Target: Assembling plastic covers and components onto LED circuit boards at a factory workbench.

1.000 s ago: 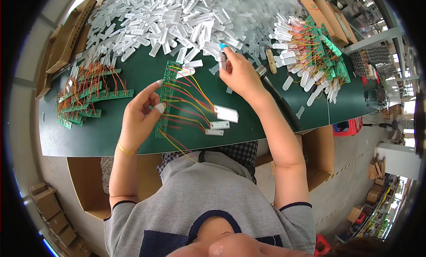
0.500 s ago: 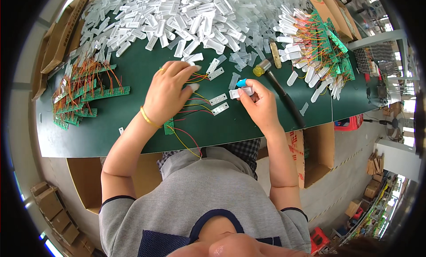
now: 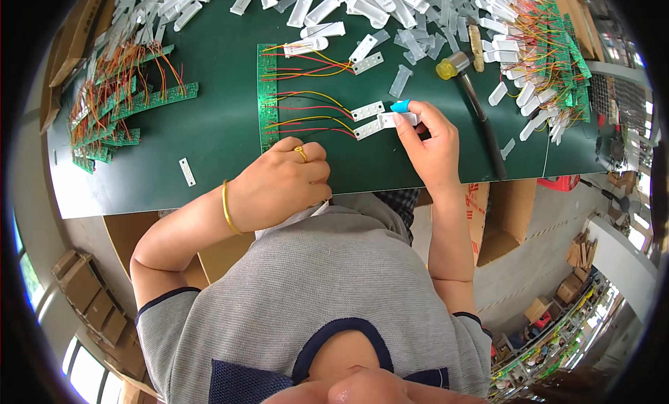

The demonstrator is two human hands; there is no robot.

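Assembly step in hand: fitting a white plastic piece onto a wired lead. Right hand pinches that piece just right of the green circuit strip; left hand, closed, rests at the strip's near end. Next move likely calls for precise alignment.

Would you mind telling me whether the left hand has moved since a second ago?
Yes. The left hand has drawn back toward the person, from the middle of the long green circuit strip to its near end at the green table's front edge.
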